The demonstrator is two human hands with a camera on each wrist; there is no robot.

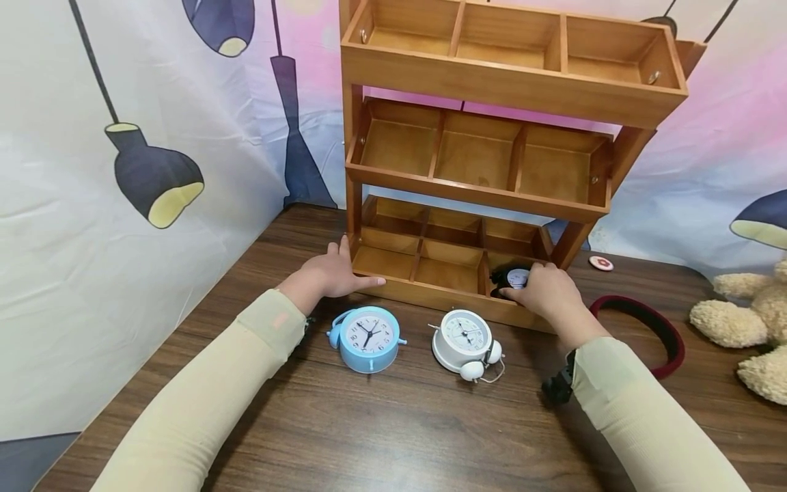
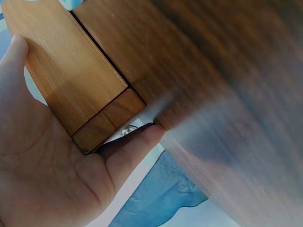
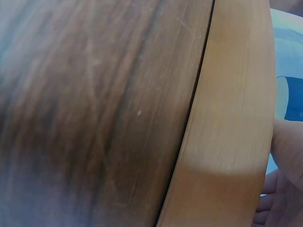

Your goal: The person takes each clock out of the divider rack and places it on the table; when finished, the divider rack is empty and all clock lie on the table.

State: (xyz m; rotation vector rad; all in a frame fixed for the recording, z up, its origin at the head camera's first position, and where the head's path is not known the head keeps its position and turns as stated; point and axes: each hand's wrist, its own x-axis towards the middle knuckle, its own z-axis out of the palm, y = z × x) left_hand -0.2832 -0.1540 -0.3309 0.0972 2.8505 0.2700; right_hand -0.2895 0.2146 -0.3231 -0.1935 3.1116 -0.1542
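Note:
My left hand [image 1: 328, 272] rests on the left front corner of the wooden shelf's bottom tier [image 1: 393, 285]. Its thumb lies over the front board [image 2: 71, 61], and the other fingers extend along the side. In the lowest right compartment sits a black alarm clock [image 1: 516, 278] with a pale dial, partly hidden by my right hand [image 1: 549, 292], which holds it at its right side. The right wrist view shows only the thumb [image 3: 289, 146] and some fingers behind the front board. On the table stand a light blue alarm clock [image 1: 369, 339] and a white alarm clock [image 1: 462, 339], dials up.
Above the bottom tier are a middle tier [image 1: 473, 187] and a top tier [image 1: 510, 74], both divided into compartments. To the right lie a dark red headband [image 1: 673, 342] and a small round badge [image 1: 601, 263]. A teddy bear [image 1: 738, 324] sits at the right edge.

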